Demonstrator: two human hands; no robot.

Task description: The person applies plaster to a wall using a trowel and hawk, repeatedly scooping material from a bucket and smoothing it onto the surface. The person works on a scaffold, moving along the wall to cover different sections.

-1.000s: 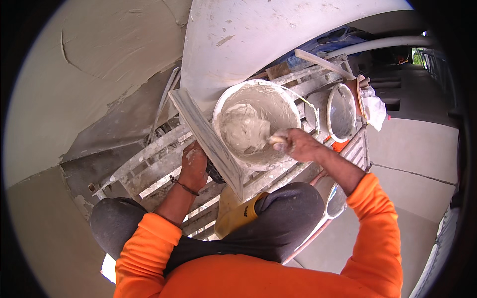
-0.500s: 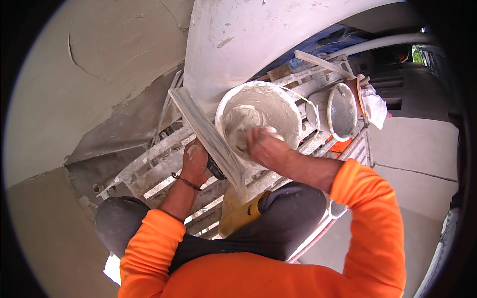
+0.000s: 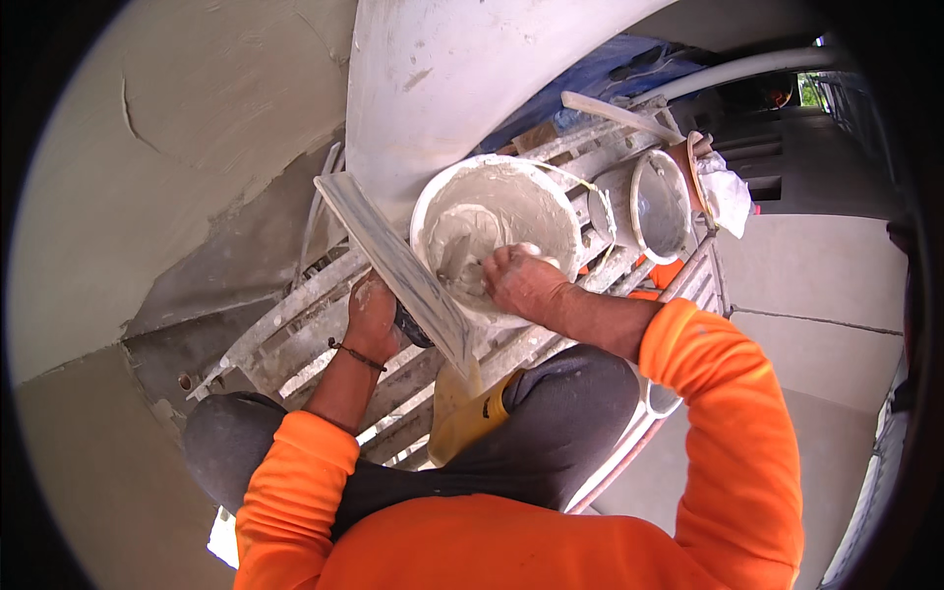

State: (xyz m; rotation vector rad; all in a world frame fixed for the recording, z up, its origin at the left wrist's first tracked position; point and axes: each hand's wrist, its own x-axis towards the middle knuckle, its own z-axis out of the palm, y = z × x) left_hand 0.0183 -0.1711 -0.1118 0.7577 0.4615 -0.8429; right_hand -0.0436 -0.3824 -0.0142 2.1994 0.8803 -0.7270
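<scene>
Apparently the coating is only partial: smooth pale-grey plaster covers the far left surface, while a darker, rougher grey patch nearer looks uncovered. Plenty of wet grey paste sits unused in the round white plastic bucket. Just left of it, the left hand closes around the black handle of a long, tilted, grey-streaked rectangular board; the right hand curls over the bucket's near right side, its grip hidden.
</scene>
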